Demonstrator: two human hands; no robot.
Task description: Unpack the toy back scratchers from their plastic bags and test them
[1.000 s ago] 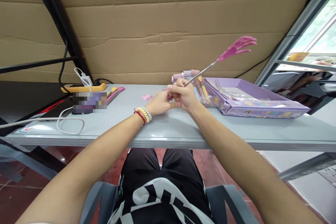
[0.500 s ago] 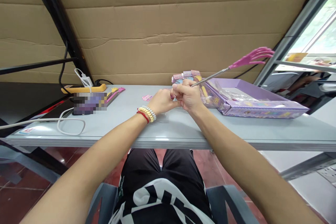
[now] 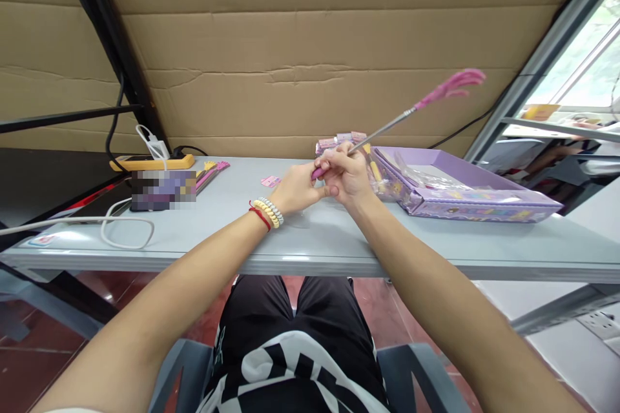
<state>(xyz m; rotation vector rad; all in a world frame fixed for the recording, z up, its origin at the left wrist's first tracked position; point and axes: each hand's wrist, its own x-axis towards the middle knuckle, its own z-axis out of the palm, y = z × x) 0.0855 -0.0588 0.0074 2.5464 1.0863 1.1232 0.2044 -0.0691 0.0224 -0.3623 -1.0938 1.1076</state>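
Observation:
A back scratcher (image 3: 387,127) with a thin metal rod and a pink claw-shaped head slants up to the right above the table. My right hand (image 3: 349,174) is closed around the lower part of its rod. My left hand (image 3: 296,190), with bracelets at the wrist, is closed on the pink handle end, which shows between the two hands. Both hands meet just over the tabletop. Behind and beside my right hand lie wrapped packs (image 3: 380,171) holding more scratchers. A small pink card (image 3: 270,181) lies left of my left hand.
At the right stands a shallow purple box (image 3: 479,206) with clear plastic wrapping inside. Toward the left lie pink and yellow scratchers (image 3: 212,175), a blurred-out item (image 3: 162,191), a white cable (image 3: 128,245) and a yellow power strip (image 3: 177,163). Cardboard (image 3: 310,45) forms the back.
The scratcher's pink head has shifted left and slightly up. My right hand's fingers have loosened and turned a little, and more of the pink handle end now shows between my hands.

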